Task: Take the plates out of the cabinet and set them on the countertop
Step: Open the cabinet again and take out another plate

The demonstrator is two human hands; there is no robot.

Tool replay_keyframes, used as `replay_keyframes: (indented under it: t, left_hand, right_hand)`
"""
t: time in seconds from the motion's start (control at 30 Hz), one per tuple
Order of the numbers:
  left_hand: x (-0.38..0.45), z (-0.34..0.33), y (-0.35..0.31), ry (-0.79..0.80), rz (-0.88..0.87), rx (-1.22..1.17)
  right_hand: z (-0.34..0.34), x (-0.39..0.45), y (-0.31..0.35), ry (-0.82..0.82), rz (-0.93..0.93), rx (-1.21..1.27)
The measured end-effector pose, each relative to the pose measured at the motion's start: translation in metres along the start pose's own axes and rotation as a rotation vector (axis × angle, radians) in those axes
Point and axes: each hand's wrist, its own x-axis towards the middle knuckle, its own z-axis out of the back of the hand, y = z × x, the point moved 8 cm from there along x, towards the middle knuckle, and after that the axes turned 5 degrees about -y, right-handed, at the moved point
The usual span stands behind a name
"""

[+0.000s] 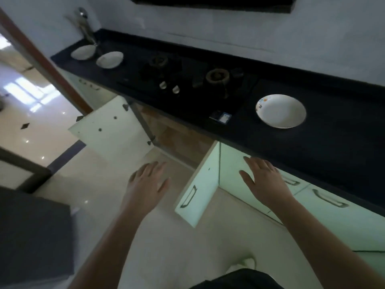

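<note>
Both hands, left hand [146, 182] and right hand [263, 180], empty, fingers spread, before open cabinet [177, 134]. Three plates on dark worktop [333, 130]: nearest plate [281, 111] right of stove [187, 84]. Next: likely reach inside; interior unseen.

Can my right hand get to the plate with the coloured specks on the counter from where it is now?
Probably yes. The right hand is open and holds nothing, in front of the closed cabinet doors just below the counter. The speckled plate lies beyond it with bare counter between; the open door stands off to its left.
</note>
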Motion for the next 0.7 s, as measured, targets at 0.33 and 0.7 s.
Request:
replay_keyframes:
  t: [0.33,0.7]
  left_hand:
    - [-0.161,0.026,0.21,-0.002,0.223,0.062]
    - [-0.25,0.012,0.321,0.051,0.357,0.033]
  right_hand:
    - [-0.072,-0.059,0.247,0.089,0.235,0.047]
    - [-0.135,-0.114,0.38,0.198,0.422,-0.029]
